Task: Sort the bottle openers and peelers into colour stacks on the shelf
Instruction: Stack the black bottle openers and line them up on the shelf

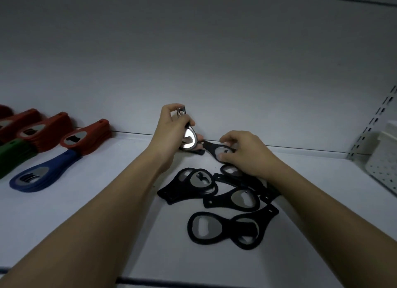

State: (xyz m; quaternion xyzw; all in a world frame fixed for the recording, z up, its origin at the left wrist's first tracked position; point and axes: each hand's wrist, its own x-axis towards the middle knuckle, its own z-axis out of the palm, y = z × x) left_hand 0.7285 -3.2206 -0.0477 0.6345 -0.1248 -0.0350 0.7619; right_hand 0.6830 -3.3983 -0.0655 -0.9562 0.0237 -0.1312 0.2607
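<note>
Gripping a bare metal opener upright near the shelf's back edge, the left hand curls its fingers round the top. Just beside it, the right hand pinches a black opener lying flat on the shelf. Loose black openers lie below both hands. Red stacks, a green stack and a blue stack sit left, partly cut off.

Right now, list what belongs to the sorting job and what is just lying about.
Job:
left hand holding a black opener
right hand pinching another black opener
loose black openers
red stacks
blue stack
green stack

Lying about:
white perforated basket
</note>
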